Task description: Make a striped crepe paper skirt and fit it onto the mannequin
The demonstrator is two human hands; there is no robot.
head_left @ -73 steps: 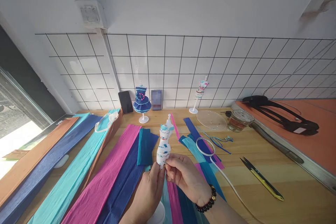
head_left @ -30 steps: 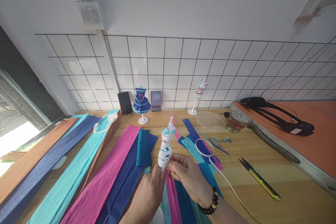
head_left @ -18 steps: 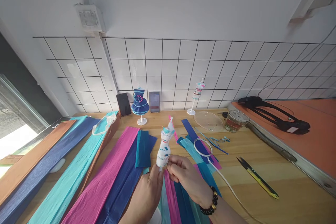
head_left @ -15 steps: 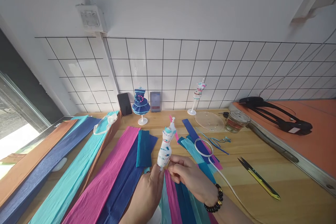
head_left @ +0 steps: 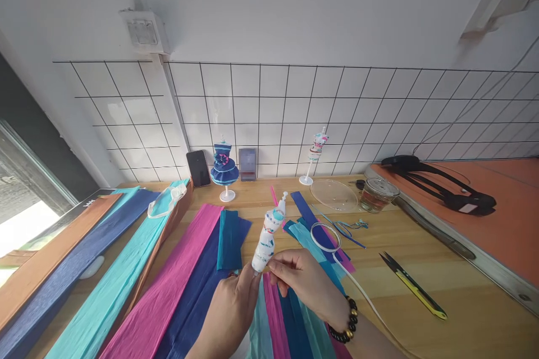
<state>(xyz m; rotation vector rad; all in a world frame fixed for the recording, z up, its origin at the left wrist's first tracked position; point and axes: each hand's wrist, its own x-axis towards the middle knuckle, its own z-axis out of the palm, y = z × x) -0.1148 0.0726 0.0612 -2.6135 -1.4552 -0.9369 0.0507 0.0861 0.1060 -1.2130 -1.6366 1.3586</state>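
Note:
A small white mannequin [head_left: 266, 240] with blue and red marks is tilted to the right above the wooden table. My left hand [head_left: 236, 304] is closed around its lower end. Beside its base, my right hand [head_left: 301, 277] has thumb and index finger pinched together; whatever lies between them is too small to make out. A black beaded bracelet [head_left: 346, 322] circles the right wrist. Under the hands lie pink [head_left: 275, 314] and teal strips [head_left: 295, 320] of crepe paper.
Long crepe strips [head_left: 168, 280] cover the left side. A dressed mannequin [head_left: 224, 165], two phones [head_left: 198, 168] and another mannequin [head_left: 318, 148] stand at the back. Rightward are a white ring [head_left: 325, 236], a glass jar [head_left: 379, 193] and yellow-black scissors [head_left: 412, 286].
The held mannequin leans further to the right, its neck end having swung rightward. Both hands keep almost the same place, and the view has shifted slightly.

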